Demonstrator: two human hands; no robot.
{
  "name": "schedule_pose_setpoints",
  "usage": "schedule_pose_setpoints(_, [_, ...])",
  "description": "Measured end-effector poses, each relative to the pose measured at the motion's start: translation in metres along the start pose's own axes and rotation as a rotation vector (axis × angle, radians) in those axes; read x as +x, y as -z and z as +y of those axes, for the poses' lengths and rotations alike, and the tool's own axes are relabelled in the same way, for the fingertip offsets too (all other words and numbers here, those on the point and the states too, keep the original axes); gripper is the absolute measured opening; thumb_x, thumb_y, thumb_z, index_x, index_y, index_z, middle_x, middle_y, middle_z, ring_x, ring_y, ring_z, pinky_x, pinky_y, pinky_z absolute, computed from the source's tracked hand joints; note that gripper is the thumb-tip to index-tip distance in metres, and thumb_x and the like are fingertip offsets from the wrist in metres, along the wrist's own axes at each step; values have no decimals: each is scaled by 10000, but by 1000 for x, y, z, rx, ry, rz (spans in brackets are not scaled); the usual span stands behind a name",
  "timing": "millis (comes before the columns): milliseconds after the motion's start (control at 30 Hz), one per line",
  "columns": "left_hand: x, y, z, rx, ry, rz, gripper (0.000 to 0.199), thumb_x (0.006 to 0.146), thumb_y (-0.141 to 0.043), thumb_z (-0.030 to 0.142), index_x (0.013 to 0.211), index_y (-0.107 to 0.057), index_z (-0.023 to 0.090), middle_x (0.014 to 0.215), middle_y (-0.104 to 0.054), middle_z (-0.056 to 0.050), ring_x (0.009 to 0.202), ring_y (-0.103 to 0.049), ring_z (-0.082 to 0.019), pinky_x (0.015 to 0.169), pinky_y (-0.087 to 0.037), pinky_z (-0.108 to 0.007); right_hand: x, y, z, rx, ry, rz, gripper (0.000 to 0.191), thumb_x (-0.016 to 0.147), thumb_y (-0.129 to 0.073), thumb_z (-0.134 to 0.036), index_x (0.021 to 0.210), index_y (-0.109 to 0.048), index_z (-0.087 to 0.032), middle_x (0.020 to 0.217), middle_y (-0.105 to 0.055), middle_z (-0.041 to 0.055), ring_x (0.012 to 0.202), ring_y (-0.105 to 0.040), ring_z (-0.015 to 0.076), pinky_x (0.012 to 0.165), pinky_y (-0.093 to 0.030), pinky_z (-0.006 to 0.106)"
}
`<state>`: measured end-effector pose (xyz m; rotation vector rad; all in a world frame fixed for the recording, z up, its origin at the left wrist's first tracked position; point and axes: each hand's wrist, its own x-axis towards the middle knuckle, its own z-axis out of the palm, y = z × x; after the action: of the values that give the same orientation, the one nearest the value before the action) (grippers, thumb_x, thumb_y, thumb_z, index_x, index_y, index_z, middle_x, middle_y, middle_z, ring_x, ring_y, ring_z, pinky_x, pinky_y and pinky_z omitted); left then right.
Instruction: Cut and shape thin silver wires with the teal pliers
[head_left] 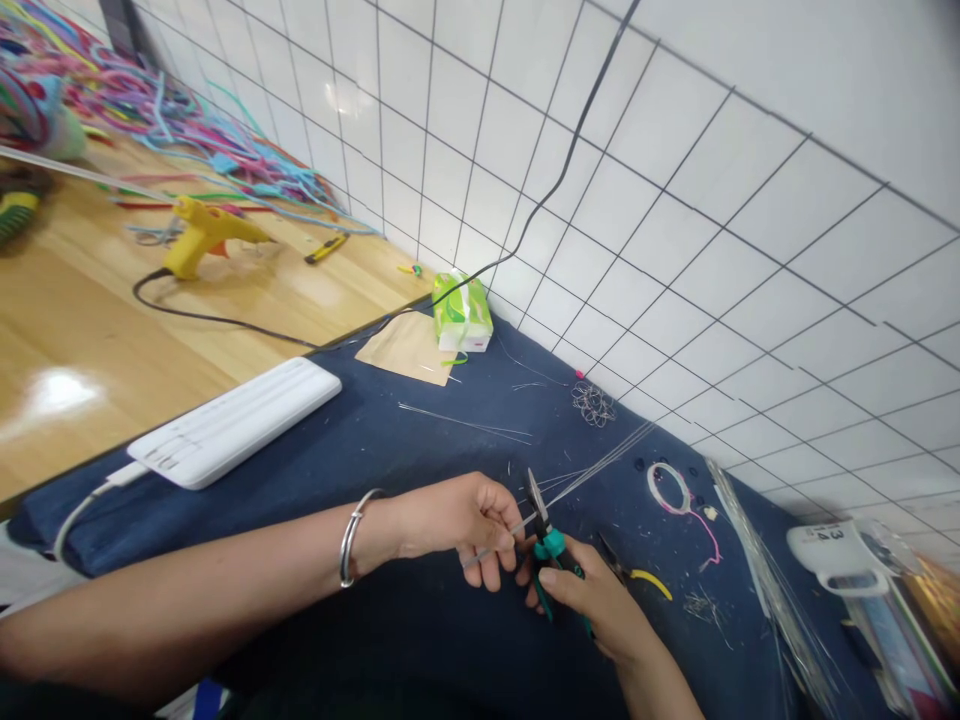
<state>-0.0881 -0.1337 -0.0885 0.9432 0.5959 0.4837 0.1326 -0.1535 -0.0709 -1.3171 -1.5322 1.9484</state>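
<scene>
Gripping the teal-and-black pliers point(553, 546), your right hand point(596, 590) has its fingers wrapped around the handles; your left hand point(476, 525), just left of the pliers, pinches thin metal wires point(600, 466) that extend past the pliers toward the wall. Whether the blades touch those wires, you cannot tell. Crowding the pliers on the right is a yellow-handled tool point(651, 583), partly hidden by your right hand; further right lie a ring of clear line point(669, 488) and a long wire bundle point(772, 580). Beyond the pliers sit a wire tangle point(592, 403) and a green tissue pack point(460, 318). Well left of them are a white power bank point(240, 420) and, on the wooden counter point(82, 340), a yellow glue gun point(201, 236).
</scene>
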Motion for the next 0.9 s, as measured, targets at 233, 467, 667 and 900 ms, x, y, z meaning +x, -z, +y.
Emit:
schedule_pose_setpoints(233, [2, 2, -1, -23, 17, -4, 222, 740, -613, 215, 950, -585, 149, 761, -669, -43, 607, -661, -155, 488, -508, -212, -1, 1, 1, -131, -27, 49, 330, 785, -558, -339, 1056, -525, -154, 747, -570, 22, 613, -546, 121, 547, -417, 247])
schedule_pose_setpoints(467, [4, 4, -6, 21, 12, -25, 287, 755, -600, 220, 1037, -581, 175, 776, -665, -41, 607, -664, -160, 496, -519, -223, 0, 3, 5, -215, -9, 47, 301, 801, -548, -363, 1025, -531, -163, 709, -530, -6, 582, -512, 98, 520, -401, 222])
schedule_pose_setpoints(667, [7, 8, -10, 62, 20, -19, 299, 754, -605, 237, 1047, -587, 180, 769, -664, -42, 603, -664, -162, 482, -513, -212, 1, 2, 7, -268, -1, 53, 289, 815, -532, -338, 1049, -521, -170, 723, -540, -3, 612, -530, 112, 550, -425, 236])
schedule_pose_setpoints(900, [9, 12, -15, 71, 36, -45, 297, 756, -601, 240, 1047, -581, 183, 762, -661, -41, 593, -663, -161, 473, -511, -209, 2, 0, 9, -351, 9, 68, 227, 814, -520, -310, 993, -529, -171, 728, -539, -5, 621, -526, 117, 567, -419, 236])
